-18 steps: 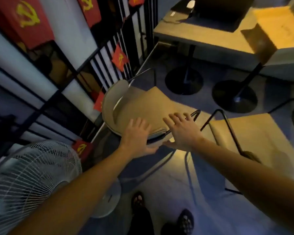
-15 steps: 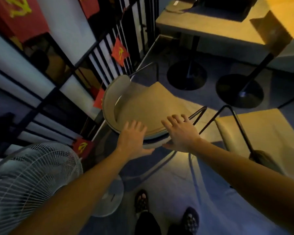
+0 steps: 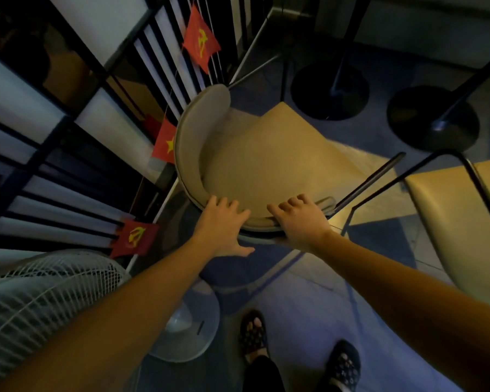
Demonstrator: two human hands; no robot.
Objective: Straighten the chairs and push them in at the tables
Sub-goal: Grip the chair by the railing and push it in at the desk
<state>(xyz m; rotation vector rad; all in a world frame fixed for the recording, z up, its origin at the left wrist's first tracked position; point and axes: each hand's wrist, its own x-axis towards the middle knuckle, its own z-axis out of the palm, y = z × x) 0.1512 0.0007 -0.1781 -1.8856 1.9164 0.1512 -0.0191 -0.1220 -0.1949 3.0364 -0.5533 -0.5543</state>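
A beige chair [image 3: 266, 162] with a curved grey backrest and a thin black metal frame stands just in front of me, facing the table bases. My left hand [image 3: 221, 224] lies over the near rim of the backrest, fingers on top and thumb spread below. My right hand [image 3: 301, 222] grips the same rim further right, fingers curled over it. A second beige chair [image 3: 450, 210] with a black frame stands to the right, close beside the first. The tabletops are out of view.
Two round black table bases [image 3: 330, 89] [image 3: 433, 120] stand beyond the chairs. A black-barred partition with small red flags [image 3: 201, 48] runs along the left. A white standing fan [image 3: 40, 301] is at my lower left, its base [image 3: 190, 323] by my feet [image 3: 253, 332].
My view has tipped down and closer, so the tabletops have left the frame. Both hands have settled onto the backrest rim, the right fingers curling over it.
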